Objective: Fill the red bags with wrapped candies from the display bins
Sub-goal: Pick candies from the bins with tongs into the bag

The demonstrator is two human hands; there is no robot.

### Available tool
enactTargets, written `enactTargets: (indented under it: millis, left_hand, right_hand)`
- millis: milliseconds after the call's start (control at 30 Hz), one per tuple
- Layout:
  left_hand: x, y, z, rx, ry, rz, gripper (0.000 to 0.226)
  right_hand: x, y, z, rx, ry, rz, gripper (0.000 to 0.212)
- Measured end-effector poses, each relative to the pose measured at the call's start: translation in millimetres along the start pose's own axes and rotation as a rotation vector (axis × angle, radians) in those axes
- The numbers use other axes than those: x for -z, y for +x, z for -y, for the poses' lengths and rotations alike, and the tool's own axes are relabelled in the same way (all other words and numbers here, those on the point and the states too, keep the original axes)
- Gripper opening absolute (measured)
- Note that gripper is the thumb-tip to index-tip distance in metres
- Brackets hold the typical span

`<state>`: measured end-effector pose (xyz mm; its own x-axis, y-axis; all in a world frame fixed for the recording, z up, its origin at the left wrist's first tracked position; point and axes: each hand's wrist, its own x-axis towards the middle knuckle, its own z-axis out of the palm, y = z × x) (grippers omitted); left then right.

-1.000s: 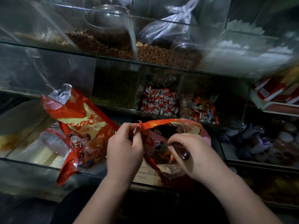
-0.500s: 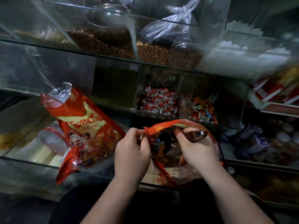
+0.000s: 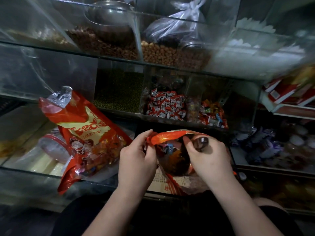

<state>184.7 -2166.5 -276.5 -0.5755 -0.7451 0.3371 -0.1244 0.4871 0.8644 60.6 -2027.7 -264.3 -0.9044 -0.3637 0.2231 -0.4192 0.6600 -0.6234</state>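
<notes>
1. While our left hand (image 3: 136,154) pinches the left edge of the open red bag (image 3: 172,135), the mouth gapes upward. We judge this is so candies can drop straight in. The bag sits in front of us, just below the candy bins.
2. Our right hand (image 3: 208,156) is at the right side of the mouth, fingers curled round a dark rounded thing (image 3: 201,142) that we cannot identify. Whether it also grips the rim, we cannot tell.
3. A few wrapped candies (image 3: 167,147) show inside, so we judge the bag partly filled.
4. To the left, a second red bag (image 3: 88,133) leans on the glass shelf (image 3: 25,171) with its foil top open. Candies show through its clear window, and it seems set aside.
5. Behind, one bin (image 3: 166,106) holds red-and-white candies and its neighbour (image 3: 213,114) holds mixed colours. Green beans (image 3: 119,94) lie to the left, and nuts (image 3: 170,53) above.
</notes>
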Motion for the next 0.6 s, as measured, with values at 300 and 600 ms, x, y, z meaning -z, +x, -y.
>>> enactTargets:
  millis: [300, 600]
  left_hand:
    - [-4.7, 8.0, -10.9, 0.103, -0.064, 0.023, 0.014]
    - [10.1, 9.2, -0.6, 0.081, 0.022, -0.053, 0.012]
  right_hand:
    - [-25.4, -1.2, -4.4, -0.249, 0.278, -0.156, 0.044]
    - [-29.4, -6.3, -4.1, -0.487, 0.812, 0.031, 0.066]
